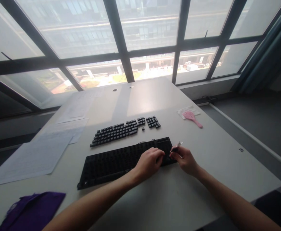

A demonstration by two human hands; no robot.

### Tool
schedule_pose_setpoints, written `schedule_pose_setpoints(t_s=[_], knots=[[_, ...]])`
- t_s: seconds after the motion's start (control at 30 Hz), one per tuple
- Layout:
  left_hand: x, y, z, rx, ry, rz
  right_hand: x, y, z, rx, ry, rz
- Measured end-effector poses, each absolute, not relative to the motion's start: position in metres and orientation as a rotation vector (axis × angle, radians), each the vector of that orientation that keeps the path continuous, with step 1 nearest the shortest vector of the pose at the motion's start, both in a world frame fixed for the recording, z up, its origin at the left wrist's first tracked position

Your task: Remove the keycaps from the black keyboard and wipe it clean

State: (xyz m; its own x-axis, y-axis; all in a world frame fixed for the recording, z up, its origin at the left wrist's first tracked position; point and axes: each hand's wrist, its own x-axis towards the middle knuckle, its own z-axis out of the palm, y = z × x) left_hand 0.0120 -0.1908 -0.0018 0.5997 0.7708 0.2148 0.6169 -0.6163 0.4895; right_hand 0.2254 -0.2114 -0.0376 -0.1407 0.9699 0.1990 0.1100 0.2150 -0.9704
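A black keyboard (111, 163) lies tilted across the desk in front of me, its key area dark and apparently stripped of keycaps. Over its right end, my left hand (150, 162) has its fingers curled down and closed; whatever is at the fingertips is hidden. Close beside it, at the keyboard's right edge, my right hand (183, 158) pinches a small keycap puller (179, 144), dark at the grip with shiny metal ends pointing up and away. Behind the keyboard, black keycaps (116, 132) sit in rows laid out like a keyboard, and a single keycap (143, 129) stands apart.
Right of the keycaps, a pink hairbrush (192, 118) rests partly on a white packet (182, 112). Printed paper sheets (34, 160) cover the left side, with a purple cloth (34, 210) at the near left. The white desk (152, 96) reaches toward large windows.
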Motion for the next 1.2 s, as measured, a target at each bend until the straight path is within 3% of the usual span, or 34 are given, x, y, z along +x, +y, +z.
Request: schedule_pose_setpoints(t_s=[0.2, 0.57, 0.87, 1.2], knots=[[0.011, -0.202, -0.015, 2.526, 1.119, 0.587, 0.225, -0.21, -0.036, -1.081, -1.733, 0.942], [0.01, -0.203, 0.0, 2.513, 1.025, 0.538, 0.22, -0.215, -0.027, -0.806, -2.262, 0.555], [0.008, -0.197, -0.011, 2.483, 1.042, 0.526, 0.218, -0.21, -0.047, -1.021, -1.491, 1.02], [0.008, -0.198, -0.01, 2.527, 1.033, 0.522, 0.231, -0.208, -0.043, -1.079, -1.506, 1.084]])
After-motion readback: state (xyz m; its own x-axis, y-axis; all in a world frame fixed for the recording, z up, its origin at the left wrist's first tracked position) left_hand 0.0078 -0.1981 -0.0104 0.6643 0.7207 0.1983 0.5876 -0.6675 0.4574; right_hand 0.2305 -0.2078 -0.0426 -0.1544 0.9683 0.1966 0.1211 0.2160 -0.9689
